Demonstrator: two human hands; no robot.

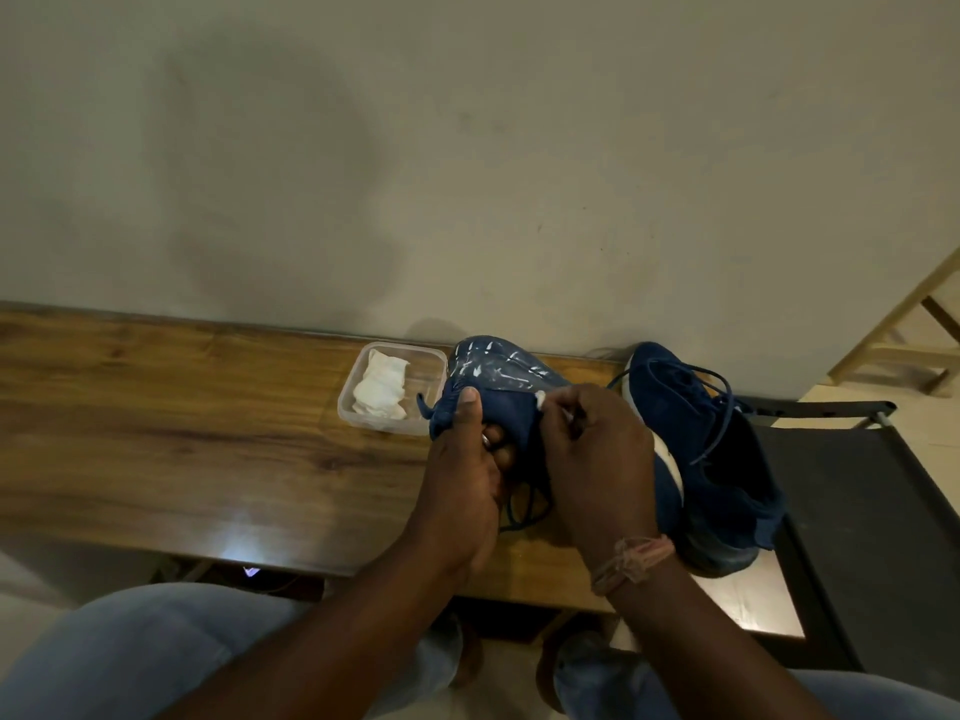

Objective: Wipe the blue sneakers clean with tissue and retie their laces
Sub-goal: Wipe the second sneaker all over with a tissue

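Held sneaker (498, 376) sole-up, long axis running away toward wall; left hand (467, 459) clamped on heel, right hand (592, 449) pinching tissue (540, 400) against sole.

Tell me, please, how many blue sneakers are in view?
2: one sneaker is held sole-up by the left hand and right hand; the other sneaker rests to its right on the table.
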